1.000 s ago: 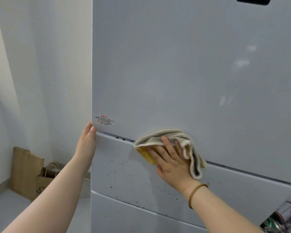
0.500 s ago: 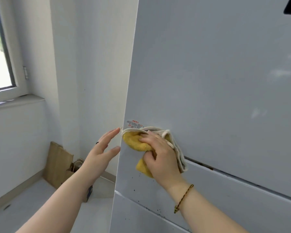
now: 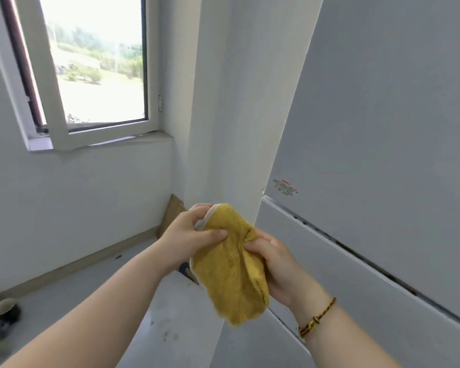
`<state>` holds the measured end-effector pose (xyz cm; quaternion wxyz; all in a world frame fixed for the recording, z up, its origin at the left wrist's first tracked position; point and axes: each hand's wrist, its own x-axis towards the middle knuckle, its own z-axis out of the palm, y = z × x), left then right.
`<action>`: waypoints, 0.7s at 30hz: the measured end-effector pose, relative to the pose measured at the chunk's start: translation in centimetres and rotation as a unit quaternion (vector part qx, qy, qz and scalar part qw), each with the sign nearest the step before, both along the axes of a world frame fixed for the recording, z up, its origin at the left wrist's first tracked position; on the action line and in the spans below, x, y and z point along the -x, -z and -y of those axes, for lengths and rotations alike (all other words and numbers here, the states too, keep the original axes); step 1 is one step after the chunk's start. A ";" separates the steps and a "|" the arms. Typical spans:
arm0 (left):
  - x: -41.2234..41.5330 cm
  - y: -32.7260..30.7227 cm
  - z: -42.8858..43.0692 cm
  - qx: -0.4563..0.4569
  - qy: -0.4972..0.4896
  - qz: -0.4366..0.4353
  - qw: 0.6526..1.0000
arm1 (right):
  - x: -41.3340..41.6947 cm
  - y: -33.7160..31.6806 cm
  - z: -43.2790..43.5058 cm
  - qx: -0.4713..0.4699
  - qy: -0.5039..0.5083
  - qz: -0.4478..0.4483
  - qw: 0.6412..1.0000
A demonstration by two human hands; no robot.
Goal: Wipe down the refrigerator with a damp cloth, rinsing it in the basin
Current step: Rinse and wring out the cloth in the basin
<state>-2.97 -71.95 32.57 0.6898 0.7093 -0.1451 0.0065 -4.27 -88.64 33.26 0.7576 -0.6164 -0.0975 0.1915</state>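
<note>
Two hands hold one mustard-yellow cloth (image 3: 231, 272) in the air, clear of the refrigerator (image 3: 383, 144) and just to its left. The cloth is bunched and hangs in a soft fold, its yellow terry face outward and a pale cream edge showing at the top. The left hand (image 3: 189, 235) grips the upper part, its fingers (image 3: 213, 232) curled and pressed into the fabric with the thumb on the near side. The right hand (image 3: 274, 264) holds the right edge lower down, its fingers (image 3: 252, 247) closed and pinching a gather of the cloth. A braided bracelet (image 3: 316, 318) circles the right wrist.

The refrigerator fills the right of the view, pale grey, with a small red-printed sticker (image 3: 286, 187) at the lower left corner of its upper door. A dark, speckled seam (image 3: 356, 254) runs beneath that door, between it and the drawer front below.

Left of the refrigerator stands a white wall column (image 3: 223, 102), and farther left an open window (image 3: 96, 62) with a white frame looks onto greenery. On the grey floor (image 3: 91, 282) left of the refrigerator, behind the hands, brown cardboard (image 3: 171, 211) leans against the wall; most of it is hidden by the left hand. A blurred, rounded object (image 3: 3, 312) lies on the floor far left of the refrigerator; it cannot be made out.
</note>
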 end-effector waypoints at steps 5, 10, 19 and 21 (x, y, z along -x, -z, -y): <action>2.3 0.6 -2.9 0.055 -0.129 -0.011 0.990 | -1.6 2.7 -3.4 -0.090 -0.071 -0.053 0.992; 3.1 1.6 -9.0 0.099 -0.302 -0.048 0.947 | -2.7 5.0 -8.8 -0.044 -0.158 -0.056 0.985; 6.0 4.2 -23.9 0.106 -0.445 -0.102 0.883 | -3.2 5.7 -25.6 0.078 -0.068 0.048 0.993; 6.4 4.4 -26.8 0.101 -0.454 -0.101 0.880 | -3.5 5.7 -29.0 0.071 -0.057 0.050 0.995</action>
